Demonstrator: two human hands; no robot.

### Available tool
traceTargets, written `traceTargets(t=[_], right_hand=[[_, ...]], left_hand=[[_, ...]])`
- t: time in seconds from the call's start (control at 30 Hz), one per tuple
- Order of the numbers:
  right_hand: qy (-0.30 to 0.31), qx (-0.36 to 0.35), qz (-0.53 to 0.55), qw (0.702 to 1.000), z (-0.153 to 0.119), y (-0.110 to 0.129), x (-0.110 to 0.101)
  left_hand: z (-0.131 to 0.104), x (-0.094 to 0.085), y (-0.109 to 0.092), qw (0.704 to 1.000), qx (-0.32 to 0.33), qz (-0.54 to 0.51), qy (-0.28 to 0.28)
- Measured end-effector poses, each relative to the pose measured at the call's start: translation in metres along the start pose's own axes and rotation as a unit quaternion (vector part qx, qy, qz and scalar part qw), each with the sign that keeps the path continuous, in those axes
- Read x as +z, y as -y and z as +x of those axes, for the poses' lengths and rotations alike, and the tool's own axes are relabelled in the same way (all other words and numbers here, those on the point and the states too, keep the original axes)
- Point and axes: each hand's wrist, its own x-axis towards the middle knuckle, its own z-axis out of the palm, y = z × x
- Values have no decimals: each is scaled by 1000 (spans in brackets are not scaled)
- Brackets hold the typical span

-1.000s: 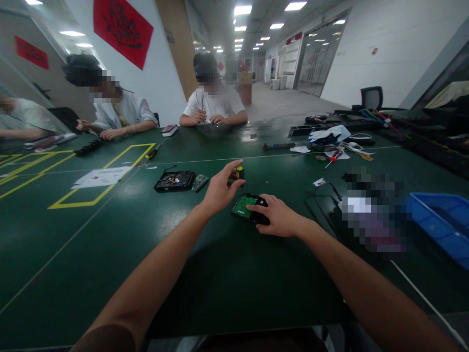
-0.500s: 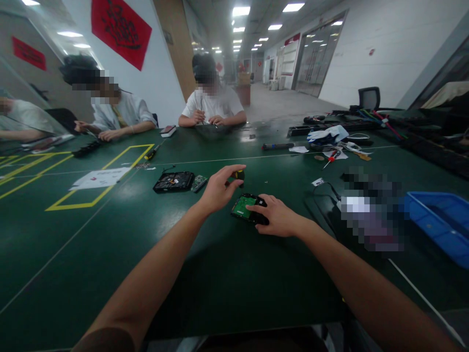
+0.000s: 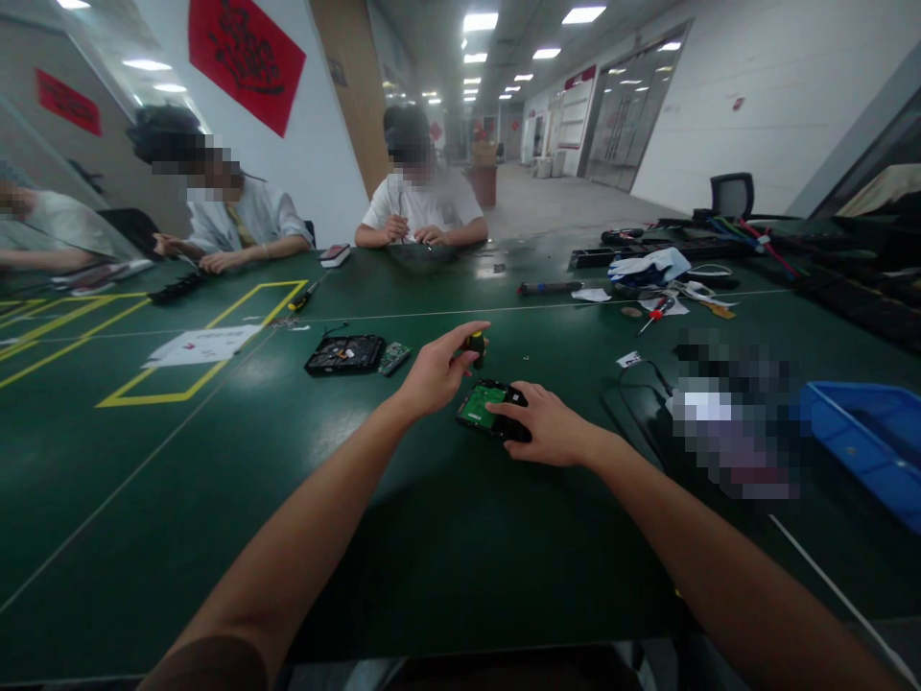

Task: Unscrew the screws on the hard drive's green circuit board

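Observation:
Between the fingers of my left hand (image 3: 432, 376) is a short screwdriver (image 3: 476, 344) with a yellow-and-black handle, held upright over the far edge of a hard drive. Whether its tip touches the drive I cannot tell. The hard drive (image 3: 481, 407) lies on the table with its green circuit board facing up. My right hand (image 3: 545, 428) grips it from the right, fingers spread over its black casing. To the left of my left hand lie another black hard drive (image 3: 343, 354) and a loose circuit board (image 3: 394, 359).
The green table (image 3: 504, 547) carries a white paper (image 3: 201, 346) and a yellow-and-black screwdriver (image 3: 303, 296) on the left. Toward the right are gloves (image 3: 649, 266), a red screwdriver (image 3: 656, 312) and a blue bin (image 3: 863, 432). Several people (image 3: 421, 206) sit across the table.
The view has shifted slightly. The screwdriver in my left hand has tipped a little more upright above the drive, while my right hand keeps its hold.

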Motion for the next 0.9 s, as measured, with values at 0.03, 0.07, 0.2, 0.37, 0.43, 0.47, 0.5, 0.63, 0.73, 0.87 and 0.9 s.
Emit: traceTargets(t=[0.03,0.07,0.2,0.37,0.43,0.47,0.5,0.63,0.73,0.87,0.9], right_hand=[[0,2,0,1000,0,0,0],[0,3,0,1000,0,1,-1],[0,0,-2,1000,0,2,-1],[-3,-2,-4,1000,1,-1,1],[-4,-4,-4,1000,1,-2,2],[-5,-5,-5,1000,1,-2,2],[-5,-6,-6,1000,1,-3,3],[-6,-3,-6,1000,1,-3,3],[-5,-1,-3,1000,1,-2,3],[-7,-2,-4,1000,0,-1,2],[-6,-2,-4,1000,0,-1,1]], left_hand=[[0,0,1,1000,-1,-1,-1],[0,1,1,1000,0,5,-9],[1,-1,-1,996,18,72,-45],[1,-6,-7,993,8,106,-56],[1,-6,-7,993,3,104,-51],[1,-6,-6,994,1,100,-50],[1,-6,-6,994,0,96,-51],[2,-3,-4,994,-8,83,-72],[3,-2,-5,993,-13,83,-83],[2,-2,-5,995,-15,74,-64],[1,-3,-5,996,-13,63,-55]])
